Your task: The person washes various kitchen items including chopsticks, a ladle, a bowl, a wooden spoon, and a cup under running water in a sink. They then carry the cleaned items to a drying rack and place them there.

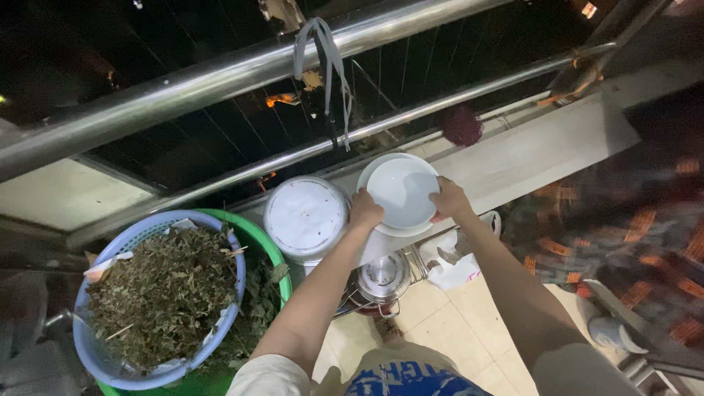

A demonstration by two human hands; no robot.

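I hold a round white bowl (402,192) out in front of me with both hands, over the concrete ledge (543,150) below the metal railing. My left hand (364,210) grips its left rim. My right hand (449,199) grips its right rim. The bowl looks empty. A white lidded bucket (305,218) stands just left of my left hand. Below my arms sits a small metal pot or stove (383,278) on the tiled floor.
A blue basket (92,345) full of dried green leaves rests inside a green basin (260,242) at the lower left. Steel railing bars (220,77) cross the top, with a grey strap (323,51) hanging from one. A white bag (451,268) lies by the pot. Patterned cloth (631,227) is at right.
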